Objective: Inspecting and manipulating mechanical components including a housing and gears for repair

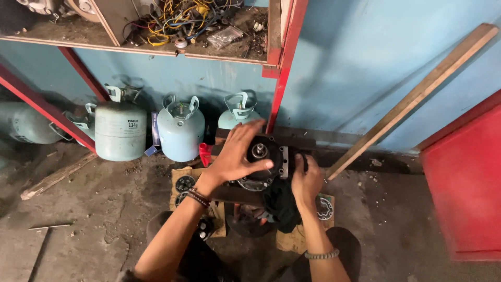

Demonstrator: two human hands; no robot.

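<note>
Left hand [237, 154] spread flat over black compressor body [266, 156], right hand [305, 180] clamped on its side beside dark rag [282, 203]; best steadied firmly, fingers off the shaft.

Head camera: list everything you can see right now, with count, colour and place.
Machine part: one, black metal with a shaft end on top, floor centre, between both hands.
Black cloth: one, under the part.
Cardboard: brown pieces, floor beneath the part.
Gas cylinders: four clearly seen, pale blue-green, along the wall at left.
Wires: tangle, yellow and mixed, on the shelf above.
Shelf frame: red metal.
Wooden plank: one, leaning on the blue wall, right.
Red cabinet: one, far right.
Left hand: spread over the part's top.
Right hand: gripping the part's right side.
</note>
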